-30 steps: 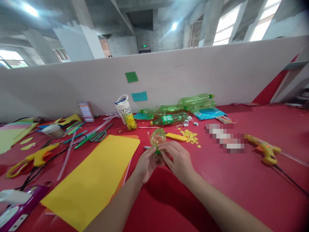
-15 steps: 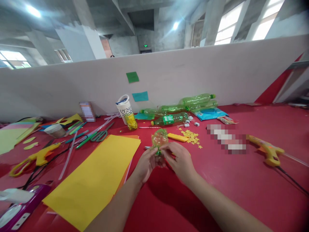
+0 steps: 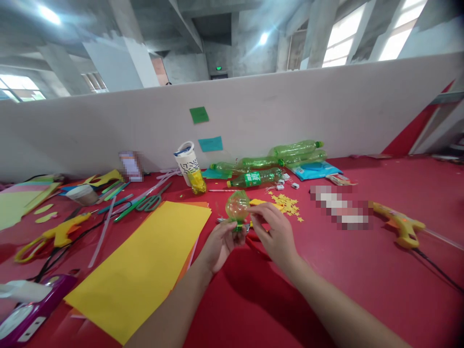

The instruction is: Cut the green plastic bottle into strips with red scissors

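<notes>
My left hand (image 3: 223, 244) grips a cut green plastic bottle top (image 3: 238, 206) by its capped neck, which points down toward me. The wide, clear green part stands up above the fingers. Beside it, my right hand (image 3: 273, 232) has thumb and fingertips pinched together at the bottle top's right side; whether they hold its edge or something small is too fine to make out. Partly hidden beneath and behind the hands lie red-handled scissors (image 3: 256, 245). A yellow utility knife (image 3: 266, 204) and several small yellow stars (image 3: 288, 203) are just beyond the right hand.
Yellow paper sheets (image 3: 145, 266) lie at left, near green scissors (image 3: 150, 202) and a yellow glue gun (image 3: 61, 234). Another glue gun (image 3: 400, 224) rests at right. Green bottles (image 3: 259, 179) and a patterned cup (image 3: 187, 164) stand along the white partition (image 3: 290, 111). A purple power strip (image 3: 39, 307) sits front left.
My right hand has moved slightly right, away from the bottle neck and up beside the wider part. My left hand keeps hold of the neck, and the scissors show more.
</notes>
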`<state>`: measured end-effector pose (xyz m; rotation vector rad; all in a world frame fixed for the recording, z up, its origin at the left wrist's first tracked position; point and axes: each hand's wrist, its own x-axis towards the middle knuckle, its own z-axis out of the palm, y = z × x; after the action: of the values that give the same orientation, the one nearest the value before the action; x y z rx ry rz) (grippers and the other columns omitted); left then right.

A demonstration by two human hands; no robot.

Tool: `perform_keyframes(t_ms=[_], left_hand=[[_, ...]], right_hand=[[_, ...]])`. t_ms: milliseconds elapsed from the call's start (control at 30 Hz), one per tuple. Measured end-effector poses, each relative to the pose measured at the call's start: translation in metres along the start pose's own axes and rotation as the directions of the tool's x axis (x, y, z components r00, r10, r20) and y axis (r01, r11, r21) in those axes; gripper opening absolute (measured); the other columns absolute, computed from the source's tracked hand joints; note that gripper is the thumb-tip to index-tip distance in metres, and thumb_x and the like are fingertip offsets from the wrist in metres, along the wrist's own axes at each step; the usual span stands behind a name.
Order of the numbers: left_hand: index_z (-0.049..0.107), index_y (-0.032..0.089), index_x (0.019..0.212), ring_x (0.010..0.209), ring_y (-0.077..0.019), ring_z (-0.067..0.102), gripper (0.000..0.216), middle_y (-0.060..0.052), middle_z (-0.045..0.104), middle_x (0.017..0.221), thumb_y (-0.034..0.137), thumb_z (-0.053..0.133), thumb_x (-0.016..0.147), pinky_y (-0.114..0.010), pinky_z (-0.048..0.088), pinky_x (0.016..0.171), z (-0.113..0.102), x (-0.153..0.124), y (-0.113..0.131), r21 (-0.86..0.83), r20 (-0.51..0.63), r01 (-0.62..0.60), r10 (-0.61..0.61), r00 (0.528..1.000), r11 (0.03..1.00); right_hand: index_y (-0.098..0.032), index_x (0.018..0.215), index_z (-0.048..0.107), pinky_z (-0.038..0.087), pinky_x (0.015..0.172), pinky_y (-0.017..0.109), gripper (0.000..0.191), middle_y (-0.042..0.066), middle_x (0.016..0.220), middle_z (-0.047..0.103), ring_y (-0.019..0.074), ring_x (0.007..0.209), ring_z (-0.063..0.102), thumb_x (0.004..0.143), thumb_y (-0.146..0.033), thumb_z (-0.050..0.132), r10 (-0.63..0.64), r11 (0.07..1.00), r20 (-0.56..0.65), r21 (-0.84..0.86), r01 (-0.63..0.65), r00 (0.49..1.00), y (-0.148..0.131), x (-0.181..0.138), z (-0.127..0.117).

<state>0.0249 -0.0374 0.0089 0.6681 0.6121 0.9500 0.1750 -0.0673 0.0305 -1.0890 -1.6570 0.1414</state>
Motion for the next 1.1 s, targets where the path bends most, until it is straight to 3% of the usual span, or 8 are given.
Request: perform_keyframes(t_ms=[333,667,900,1100], left_hand=[[0.061,0.014,0.080,0.060,-0.0110,0.052,0.006,-0.002,0.059,0.074,0.020,0.057,0.080,-0.026,0.039,0.056,0.0020,0.0008,-0.0038,0.070,0.101,-0.022,0.015,0.995,0.997],[0.057,0.014,0.075,0.057,-0.0110,0.049,0.008,-0.001,0.055,0.068,0.020,0.055,0.080,-0.026,0.038,0.053,0.0045,0.0011,-0.0054,0.135,0.086,-0.029,0.017,0.996,0.990],[0.057,0.015,0.076,0.058,-0.0109,0.050,0.006,-0.001,0.056,0.069,0.020,0.057,0.078,-0.026,0.037,0.054,0.0055,0.0002,-0.0040,0.114,0.074,-0.005,-0.004,0.997,0.993],[0.058,0.015,0.078,0.057,-0.0113,0.051,0.006,-0.001,0.057,0.067,0.020,0.056,0.078,-0.025,0.037,0.053,0.0054,0.0003,-0.0041,0.095,0.056,0.047,-0.052,0.997,0.994]], right_hand=[[-0.022,0.114,0.060,0.049,0.075,0.035,0.029,0.010,0.101,0.058,0.0234,0.091,0.057,0.088,-0.015,0.050,0.008,0.981,0.076,-0.192,0.006,0.997,-0.0007,-0.0018,0.0019],[-0.018,0.105,0.061,0.049,0.077,0.041,0.020,0.013,0.100,0.055,0.0293,0.093,0.052,0.087,-0.024,0.053,-0.019,0.914,0.137,-0.399,0.072,0.990,0.0000,0.0015,-0.0010],[-0.018,0.108,0.061,0.049,0.075,0.041,0.024,0.013,0.100,0.054,0.0292,0.094,0.052,0.086,-0.023,0.052,0.001,0.935,0.116,-0.353,0.040,0.993,-0.0001,0.0021,-0.0015],[-0.021,0.110,0.062,0.050,0.079,0.041,0.027,0.011,0.103,0.055,0.0265,0.095,0.054,0.085,-0.016,0.054,0.051,0.983,0.087,-0.181,-0.034,0.995,-0.0027,0.0016,-0.0005]])
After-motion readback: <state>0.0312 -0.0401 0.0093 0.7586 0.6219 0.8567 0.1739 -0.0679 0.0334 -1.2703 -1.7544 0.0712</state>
